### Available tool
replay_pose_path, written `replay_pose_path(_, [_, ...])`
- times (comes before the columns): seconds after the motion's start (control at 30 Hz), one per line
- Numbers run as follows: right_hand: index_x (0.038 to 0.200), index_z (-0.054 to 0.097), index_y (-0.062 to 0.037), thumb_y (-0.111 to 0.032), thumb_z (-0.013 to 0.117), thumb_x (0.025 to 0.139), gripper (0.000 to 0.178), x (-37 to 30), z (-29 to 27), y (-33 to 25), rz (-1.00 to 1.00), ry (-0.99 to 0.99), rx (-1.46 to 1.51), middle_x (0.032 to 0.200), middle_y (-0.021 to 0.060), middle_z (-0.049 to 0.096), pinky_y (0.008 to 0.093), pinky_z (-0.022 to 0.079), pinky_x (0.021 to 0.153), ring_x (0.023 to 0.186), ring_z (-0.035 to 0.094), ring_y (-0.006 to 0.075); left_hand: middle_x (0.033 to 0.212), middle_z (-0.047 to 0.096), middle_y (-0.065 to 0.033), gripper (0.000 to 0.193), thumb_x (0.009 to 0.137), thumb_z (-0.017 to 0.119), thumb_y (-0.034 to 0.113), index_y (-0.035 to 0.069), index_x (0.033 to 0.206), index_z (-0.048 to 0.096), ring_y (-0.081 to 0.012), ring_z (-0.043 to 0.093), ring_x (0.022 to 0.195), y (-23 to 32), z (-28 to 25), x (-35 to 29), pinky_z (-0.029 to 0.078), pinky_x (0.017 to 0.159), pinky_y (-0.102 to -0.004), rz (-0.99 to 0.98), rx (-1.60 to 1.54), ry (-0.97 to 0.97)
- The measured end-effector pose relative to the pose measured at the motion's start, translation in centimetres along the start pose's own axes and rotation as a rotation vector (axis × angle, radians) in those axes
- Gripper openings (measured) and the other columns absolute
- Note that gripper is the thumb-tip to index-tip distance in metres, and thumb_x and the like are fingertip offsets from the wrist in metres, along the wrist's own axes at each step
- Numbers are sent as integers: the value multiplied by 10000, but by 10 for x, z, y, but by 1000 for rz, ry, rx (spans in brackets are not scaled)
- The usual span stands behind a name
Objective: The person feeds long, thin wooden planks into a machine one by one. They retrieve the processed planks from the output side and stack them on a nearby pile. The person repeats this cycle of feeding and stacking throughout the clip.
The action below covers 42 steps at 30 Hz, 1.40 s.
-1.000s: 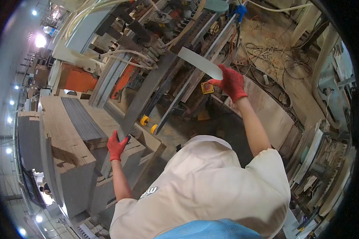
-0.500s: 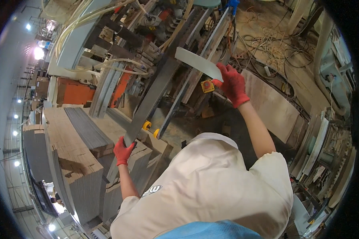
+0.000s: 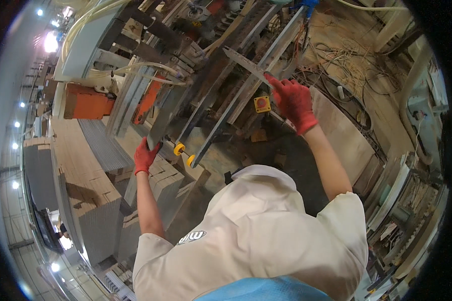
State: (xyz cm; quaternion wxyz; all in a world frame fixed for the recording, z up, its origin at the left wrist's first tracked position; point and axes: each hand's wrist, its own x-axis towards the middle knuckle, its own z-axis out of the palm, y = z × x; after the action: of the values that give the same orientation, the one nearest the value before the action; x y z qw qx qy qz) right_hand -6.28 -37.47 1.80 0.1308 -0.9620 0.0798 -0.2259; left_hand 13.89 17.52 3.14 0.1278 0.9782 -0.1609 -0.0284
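Both of my hands wear red gloves and are held apart in front of me. My left hand [image 3: 146, 156] grips the near end of a long grey board [image 3: 161, 120], which slants up toward the machine. Farther right, my right hand [image 3: 292, 103] is closed on the end of a narrow pale strip [image 3: 246, 64], seen almost edge-on above the metal rails [image 3: 236, 103]. Whether board and strip touch at their far ends I cannot tell. Just below my right hand is a yellow box with a red button [image 3: 261, 104].
Stacks of grey-brown boards [image 3: 85, 170] stand at the left. Yellow rollers [image 3: 179, 149] cap the near rail ends. A machine with hoses and an orange panel [image 3: 88, 102] fills the far left. Tangled cables [image 3: 359, 65] lie on the floor at right, beside a pale flat panel [image 3: 339, 133].
My left hand has moved up and slightly left with the board's end. The strip in my right hand has turned from its broad face to nearly edge-on, and that hand has shifted slightly.
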Motion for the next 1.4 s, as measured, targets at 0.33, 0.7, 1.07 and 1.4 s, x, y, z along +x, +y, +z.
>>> replay_pose_path(0.33, [1480,591,-295,-183,649,987,509,54,32,12,-77,-16,26,906,96,696,465,568,650,831,701,331,1069,763,-200,510,876,815,445,76,1199,676,-417,717,1024,-4,1,8,564,825,-482,-27,43,-29])
replay_pose_path(0.7, [1521,563,-334,-185,655,981,568,53,31,21,-141,-43,35,880,116,675,455,555,647,785,679,338,1046,759,-210,546,848,828,491,82,1170,668,-431,713,999,11,-7,13,561,804,-505,-37,51,-45])
replay_pose_path(1.07, [1508,577,-344,-217,669,984,548,51,40,17,-181,60,-15,854,93,705,446,578,638,776,709,309,1087,758,-221,529,891,801,440,61,1231,660,-435,706,1042,2,1,15,559,834,-498,42,67,-46])
replay_pose_path(1.4, [1397,682,-227,-193,688,902,497,59,19,4,-154,23,-16,675,139,645,490,499,551,612,649,345,1092,755,-231,482,922,785,418,32,1179,655,-440,700,1065,-6,9,28,555,832,-472,81,15,-83])
